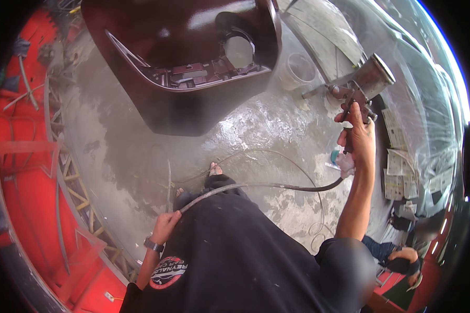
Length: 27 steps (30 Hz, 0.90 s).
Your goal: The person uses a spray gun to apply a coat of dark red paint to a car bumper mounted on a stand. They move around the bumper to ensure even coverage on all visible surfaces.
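My right hand [361,133] is wrapped round the handle of a metal spray gun [373,78], raised at the right with its nozzle turned left. A pale cloth-like wad [345,164] sits below the grip. From the handle an air hose [256,185] curves left across my body to my left hand [165,225], which grips it near my hip. Ahead stands a glossy dark maroon car bumper [162,47] with a round opening and a slotted recess. The nozzle is apart from the bumper, to its right.
A translucent bucket [297,72] stands on the wet concrete floor [156,156], where a thin hose [318,201] loops. Clear plastic sheeting [428,115] and newspaper [400,163] cover a vehicle at right. Red panels [28,208] and a lattice frame [74,182] line the left. Another person [402,255] is lower right.
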{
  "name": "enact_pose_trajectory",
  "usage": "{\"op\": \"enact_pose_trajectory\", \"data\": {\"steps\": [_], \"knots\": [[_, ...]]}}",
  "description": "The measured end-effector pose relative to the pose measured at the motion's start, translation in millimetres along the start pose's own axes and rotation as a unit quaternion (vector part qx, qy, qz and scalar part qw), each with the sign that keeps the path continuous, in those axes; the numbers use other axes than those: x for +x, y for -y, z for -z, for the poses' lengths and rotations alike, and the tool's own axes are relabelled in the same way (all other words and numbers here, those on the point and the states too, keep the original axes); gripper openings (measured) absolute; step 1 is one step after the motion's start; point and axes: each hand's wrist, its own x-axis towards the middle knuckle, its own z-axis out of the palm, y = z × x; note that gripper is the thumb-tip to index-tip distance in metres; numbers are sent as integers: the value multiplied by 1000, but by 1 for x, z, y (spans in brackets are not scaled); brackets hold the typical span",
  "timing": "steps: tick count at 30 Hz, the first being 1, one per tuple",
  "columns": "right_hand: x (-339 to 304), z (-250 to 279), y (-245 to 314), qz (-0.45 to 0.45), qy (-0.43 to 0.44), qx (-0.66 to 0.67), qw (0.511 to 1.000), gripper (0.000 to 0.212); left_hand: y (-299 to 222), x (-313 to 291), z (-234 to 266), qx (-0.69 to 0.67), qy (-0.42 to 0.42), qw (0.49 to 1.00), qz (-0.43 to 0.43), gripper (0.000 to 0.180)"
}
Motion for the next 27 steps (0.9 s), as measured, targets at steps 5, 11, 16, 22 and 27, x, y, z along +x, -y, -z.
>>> {"op": "enact_pose_trajectory", "data": {"steps": [5, 11, 16, 22, 27], "knots": [[-55, -20, -8, -9, 4, 49, 999, 59, 31, -3, 20, -25, 11, 999, 27, 57], [-120, -65, 27, 24, 107, 148, 983, 58, 104, -4, 49, -2, 35, 999, -6, 57], [-158, -93, 42, -7, 73, 86, 994, 53, 105, -30, 64, -1, 57, 998, 11, 57], [-154, -124, 34, -12, -62, 14, 998, 50, 125, -38, 60, -14, 45, 999, -10, 57], [-167, -163, 43, -17, 43, 37, 998, 48, 151, -57, 51, -20, 20, 999, 37, 57]]}}
